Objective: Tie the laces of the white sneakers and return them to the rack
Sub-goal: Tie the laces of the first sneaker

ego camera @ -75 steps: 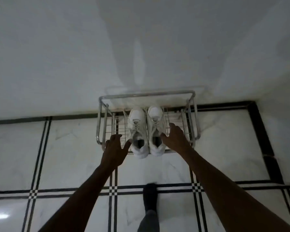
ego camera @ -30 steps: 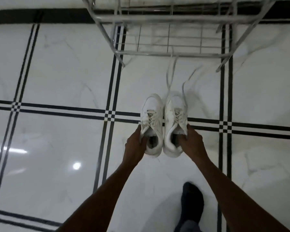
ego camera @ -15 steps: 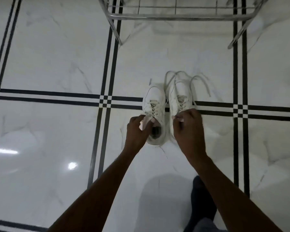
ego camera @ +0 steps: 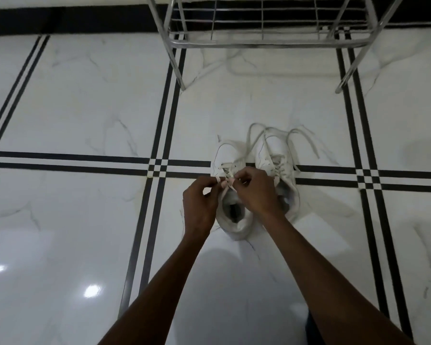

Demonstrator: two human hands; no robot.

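Two white sneakers stand side by side on the marble floor, toes pointing away from me. Over the left sneaker (ego camera: 234,220) both hands meet: my left hand (ego camera: 200,205) and my right hand (ego camera: 255,192) each pinch a strand of its white laces (ego camera: 224,184) above the tongue. The right sneaker (ego camera: 278,158) lies untouched, partly behind my right hand, with its loose laces (ego camera: 304,138) spread out past the toe. The metal wire shoe rack (ego camera: 266,42) stands at the top of the view, beyond the shoes.
The white marble floor (ego camera: 85,108) has black double stripes crossing just left of the sneakers. A black skirting band runs along the top. The rack's thin front legs (ego camera: 343,80) reach down to the floor. Part of my dark clothing shows at the bottom right.
The sneakers came off the rack and were set on the floor. Both hands let go of the shoe collars and moved together onto the left sneaker's laces.
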